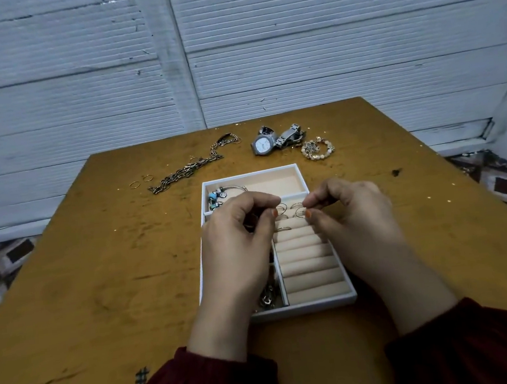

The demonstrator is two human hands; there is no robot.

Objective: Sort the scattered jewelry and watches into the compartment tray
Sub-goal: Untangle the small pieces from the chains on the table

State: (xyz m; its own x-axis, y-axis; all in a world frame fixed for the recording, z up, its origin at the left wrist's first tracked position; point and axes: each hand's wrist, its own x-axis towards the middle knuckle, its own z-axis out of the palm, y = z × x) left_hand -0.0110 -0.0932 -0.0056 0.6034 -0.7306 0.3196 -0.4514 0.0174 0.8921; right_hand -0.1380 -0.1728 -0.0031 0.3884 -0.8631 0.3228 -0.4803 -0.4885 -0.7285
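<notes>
A white compartment tray with beige lining lies mid-table. Both my hands hover over its ring rolls. My left hand pinches a thin ring at the top rolls. My right hand pinches another ring beside it. More rings sit in the rolls. A charm bangle lies in the tray's far compartment; dark jewelry shows in the left one. Beyond the tray lie a chain, two small rings, a silver watch and a beaded bracelet.
The tray rests on an ochre wooden table. A second silver watch lies against the first. A white ribbed wall stands right behind the table's far edge. Patterned floor shows on both sides.
</notes>
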